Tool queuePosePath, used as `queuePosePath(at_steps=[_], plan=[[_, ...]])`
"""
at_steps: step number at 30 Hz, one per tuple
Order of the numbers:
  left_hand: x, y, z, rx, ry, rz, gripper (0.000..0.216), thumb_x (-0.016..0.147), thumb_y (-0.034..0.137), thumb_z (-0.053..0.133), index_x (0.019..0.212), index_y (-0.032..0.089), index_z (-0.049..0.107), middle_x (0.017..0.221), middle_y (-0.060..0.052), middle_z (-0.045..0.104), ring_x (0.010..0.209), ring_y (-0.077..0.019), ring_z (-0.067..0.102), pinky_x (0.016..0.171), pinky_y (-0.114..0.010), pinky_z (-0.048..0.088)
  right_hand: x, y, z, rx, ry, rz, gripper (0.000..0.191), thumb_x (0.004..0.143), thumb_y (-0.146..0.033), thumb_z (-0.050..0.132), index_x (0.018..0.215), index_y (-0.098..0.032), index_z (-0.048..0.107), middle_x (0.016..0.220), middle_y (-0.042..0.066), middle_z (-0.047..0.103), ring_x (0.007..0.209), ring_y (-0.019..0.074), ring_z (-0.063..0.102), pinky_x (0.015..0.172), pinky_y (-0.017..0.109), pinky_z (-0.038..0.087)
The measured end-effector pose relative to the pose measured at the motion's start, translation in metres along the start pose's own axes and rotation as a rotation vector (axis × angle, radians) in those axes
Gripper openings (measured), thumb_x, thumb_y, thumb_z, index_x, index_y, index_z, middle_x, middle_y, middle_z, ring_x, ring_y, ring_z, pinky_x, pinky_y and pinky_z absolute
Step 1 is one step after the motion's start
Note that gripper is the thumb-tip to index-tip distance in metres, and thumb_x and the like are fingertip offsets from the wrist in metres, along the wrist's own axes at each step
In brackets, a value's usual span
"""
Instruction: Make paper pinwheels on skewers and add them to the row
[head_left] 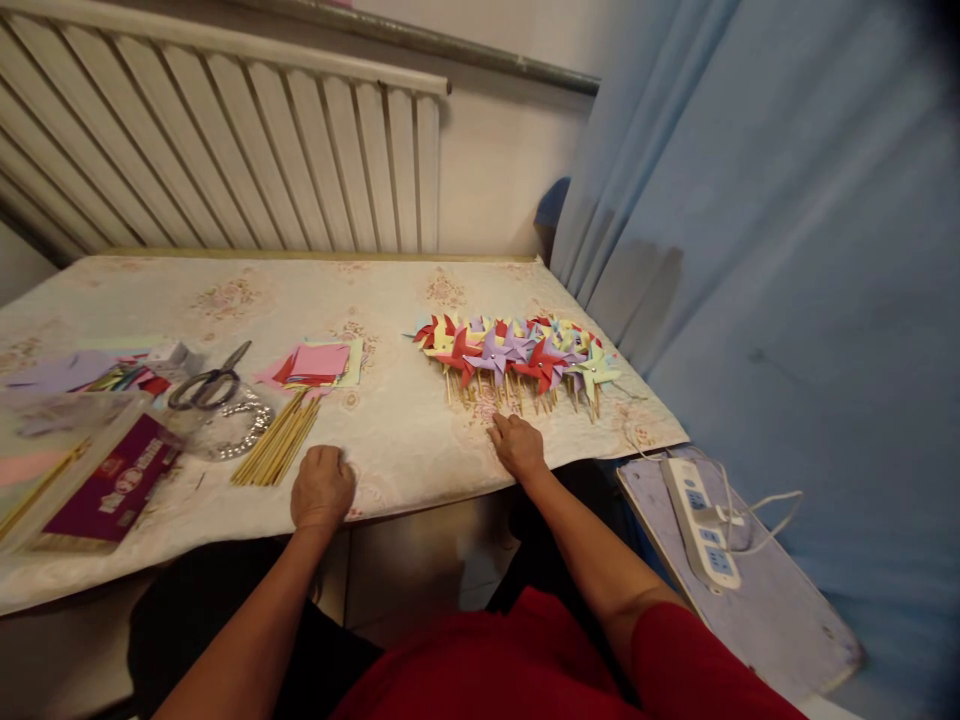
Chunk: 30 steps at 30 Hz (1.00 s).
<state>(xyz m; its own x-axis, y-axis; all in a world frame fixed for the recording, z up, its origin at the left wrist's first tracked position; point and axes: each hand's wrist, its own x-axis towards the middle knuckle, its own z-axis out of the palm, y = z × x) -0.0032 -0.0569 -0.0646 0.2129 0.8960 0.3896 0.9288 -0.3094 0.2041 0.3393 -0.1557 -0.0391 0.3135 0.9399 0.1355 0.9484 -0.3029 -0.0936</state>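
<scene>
My left hand (322, 486) rests in a loose fist on the tablecloth near the front edge, with nothing showing in it. Just left of it lies a bundle of thin wooden sticks (276, 445). My right hand (519, 446) lies on the cloth with its fingers curled in and the index finger a little forward; I see nothing held. Beyond its fingertips is a cluster of paper pinwheels (495, 355) in red, purple, yellow and green, on wooden sticks. Between the hands, farther back, sits a stack of coloured paper squares (319, 362).
Scissors (210, 382) lie at the left by a clear dish of silvery pins (238, 425). A purple-labelled plastic bag (112, 485) is at the front left. A power strip (701, 525) with a cable rests on a lower board at the right, beside a blue curtain (787, 300).
</scene>
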Motion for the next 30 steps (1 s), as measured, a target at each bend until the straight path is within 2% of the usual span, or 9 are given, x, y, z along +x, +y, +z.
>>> queuePosePath(at_steps=[14,24,30], plan=[[0.000,0.000,0.000,0.010,0.004,0.005,0.015,0.086,0.020,0.046,0.091,0.018,0.060,0.098,-0.011,0.058,0.096,-0.0264,0.056,0.079,-0.037,0.045,-0.002,0.000,0.002,0.014,0.035,0.003,0.036,0.099,-0.045,0.045,0.129,-0.027,0.057,0.105,0.008,0.067,0.095,0.0203,0.061,0.078,0.028,0.040],[-0.001,0.000,-0.001,0.026,-0.006,0.011,0.017,0.087,0.019,0.045,0.093,0.017,0.061,0.099,-0.013,0.059,0.097,-0.0267,0.055,0.079,-0.037,0.045,-0.002,0.001,0.006,0.034,0.073,0.015,0.031,0.100,-0.042,0.044,0.114,-0.025,0.065,0.101,0.007,0.067,0.092,0.0187,0.061,0.077,0.027,0.038],[-0.002,0.003,-0.004,0.042,-0.027,-0.008,0.016,0.087,0.017,0.045,0.090,0.018,0.060,0.096,-0.012,0.059,0.095,-0.0262,0.056,0.079,-0.037,0.044,-0.003,0.002,0.010,0.057,0.080,0.018,0.030,0.100,-0.040,0.046,0.116,-0.024,0.065,0.102,0.008,0.067,0.094,0.0188,0.060,0.077,0.027,0.037]])
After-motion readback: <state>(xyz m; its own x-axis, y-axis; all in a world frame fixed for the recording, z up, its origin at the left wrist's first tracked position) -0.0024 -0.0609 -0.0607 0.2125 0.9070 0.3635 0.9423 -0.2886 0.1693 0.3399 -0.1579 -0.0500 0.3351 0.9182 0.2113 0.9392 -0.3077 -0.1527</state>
